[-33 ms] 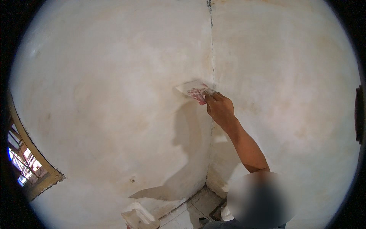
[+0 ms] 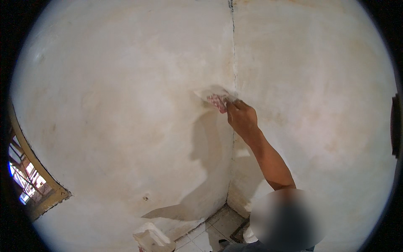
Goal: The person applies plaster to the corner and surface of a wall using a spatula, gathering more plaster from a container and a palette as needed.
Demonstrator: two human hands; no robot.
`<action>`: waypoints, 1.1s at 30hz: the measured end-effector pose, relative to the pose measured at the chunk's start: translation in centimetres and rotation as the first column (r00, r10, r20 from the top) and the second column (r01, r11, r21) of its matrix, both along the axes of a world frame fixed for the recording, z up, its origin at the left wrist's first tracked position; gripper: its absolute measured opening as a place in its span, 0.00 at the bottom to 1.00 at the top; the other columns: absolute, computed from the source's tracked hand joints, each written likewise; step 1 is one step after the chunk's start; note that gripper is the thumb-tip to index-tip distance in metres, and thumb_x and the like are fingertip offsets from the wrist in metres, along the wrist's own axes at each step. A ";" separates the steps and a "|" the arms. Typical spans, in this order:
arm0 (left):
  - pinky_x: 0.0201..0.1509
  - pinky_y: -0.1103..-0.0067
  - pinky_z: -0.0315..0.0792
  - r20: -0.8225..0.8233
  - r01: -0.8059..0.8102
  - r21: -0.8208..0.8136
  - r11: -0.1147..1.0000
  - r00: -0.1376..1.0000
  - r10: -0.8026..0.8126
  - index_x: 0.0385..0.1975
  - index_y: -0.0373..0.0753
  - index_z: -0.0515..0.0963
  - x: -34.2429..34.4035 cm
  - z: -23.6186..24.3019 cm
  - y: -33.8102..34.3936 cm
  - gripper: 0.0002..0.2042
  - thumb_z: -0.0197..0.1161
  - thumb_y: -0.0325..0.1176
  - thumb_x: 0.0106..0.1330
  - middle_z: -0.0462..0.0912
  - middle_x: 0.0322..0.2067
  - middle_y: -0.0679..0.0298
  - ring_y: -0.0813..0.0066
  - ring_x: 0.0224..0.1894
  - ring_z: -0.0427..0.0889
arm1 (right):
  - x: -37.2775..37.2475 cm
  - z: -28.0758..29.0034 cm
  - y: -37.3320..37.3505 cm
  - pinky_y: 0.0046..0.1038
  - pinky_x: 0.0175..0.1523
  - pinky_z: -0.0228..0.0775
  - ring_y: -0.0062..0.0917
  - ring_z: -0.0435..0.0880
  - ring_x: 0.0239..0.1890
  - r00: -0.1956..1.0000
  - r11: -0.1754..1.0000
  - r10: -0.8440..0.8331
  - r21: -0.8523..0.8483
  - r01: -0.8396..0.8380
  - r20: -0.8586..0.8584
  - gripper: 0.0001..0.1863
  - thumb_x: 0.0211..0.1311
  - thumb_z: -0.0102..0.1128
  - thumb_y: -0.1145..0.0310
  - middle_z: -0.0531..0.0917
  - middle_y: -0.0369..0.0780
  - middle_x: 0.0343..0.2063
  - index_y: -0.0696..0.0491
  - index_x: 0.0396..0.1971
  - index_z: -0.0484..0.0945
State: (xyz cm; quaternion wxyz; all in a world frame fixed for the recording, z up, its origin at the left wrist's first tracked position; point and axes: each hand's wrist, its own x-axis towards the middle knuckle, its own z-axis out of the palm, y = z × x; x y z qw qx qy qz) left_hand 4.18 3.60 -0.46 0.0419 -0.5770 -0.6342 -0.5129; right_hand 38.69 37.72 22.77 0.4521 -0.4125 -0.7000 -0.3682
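My right hand [image 2: 243,115] reaches up to the wall just left of the room's corner. Its fingers are closed on the edge of a flat, pale putty scraper [image 2: 217,102] with reddish, smeared markings. The scraper lies against or very near the left wall [image 2: 126,105], its broad edge pointing left; whether it touches all along cannot be told. A blurred patch covers the upper part of my right arm. My left hand does not show. Low on the left, a white, open-topped container [image 2: 153,237] is partly cut off by the lower edge.
A dark crack [image 2: 233,50] runs down the corner between two patchy walls. A wood-framed window [image 2: 52,189] is at the far left, and a small hole [image 2: 145,198] marks the wall. Below are floor tiles [image 2: 205,237]. A dark object [image 2: 395,126] edges the right side.
The scraper's angle has changed slightly, and its face looks darker. My right hand has barely shifted.
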 end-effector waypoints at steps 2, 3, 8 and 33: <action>0.63 0.60 0.63 -0.015 -0.033 -0.051 0.998 0.999 0.032 0.51 0.42 0.74 0.1 0.1 -0.1 0.35 0.78 0.45 0.40 0.77 0.49 0.54 0.51 0.56 0.71 | -0.9 1.6 1.0 0.31 0.38 0.76 0.30 0.81 0.37 0.997 0.998 -0.004 0.056 0.008 -0.073 0.11 0.52 0.60 0.73 0.81 0.37 0.31 0.51 0.37 0.79; 0.63 0.60 0.63 -0.041 -0.032 -0.057 0.998 0.999 0.030 0.51 0.42 0.74 0.2 0.3 0.0 0.35 0.78 0.45 0.40 0.77 0.50 0.54 0.51 0.57 0.71 | -1.6 2.9 1.5 0.31 0.38 0.76 0.31 0.81 0.38 0.994 0.996 -0.011 0.086 0.020 -0.108 0.11 0.51 0.60 0.73 0.81 0.38 0.31 0.51 0.37 0.79; 0.62 0.61 0.63 -0.068 0.003 -0.063 0.998 0.998 -0.007 0.53 0.43 0.73 -0.6 0.1 0.3 0.37 0.78 0.48 0.40 0.76 0.50 0.54 0.52 0.57 0.71 | -5.4 1.8 4.9 0.32 0.43 0.75 0.35 0.79 0.39 0.948 0.973 -0.142 0.216 0.081 0.285 0.14 0.52 0.55 0.71 0.79 0.47 0.32 0.59 0.40 0.77; 0.60 0.55 0.64 0.541 0.083 -0.029 0.996 0.839 -0.054 0.65 0.51 0.54 -2.2 -4.9 -5.3 0.41 0.58 0.61 0.53 0.62 0.62 0.62 0.59 0.63 0.64 | -11.6 8.1 -5.1 0.41 0.39 0.75 0.42 0.81 0.35 0.994 0.980 0.062 -0.182 -0.078 -0.095 0.13 0.53 0.55 0.71 0.81 0.48 0.30 0.53 0.41 0.76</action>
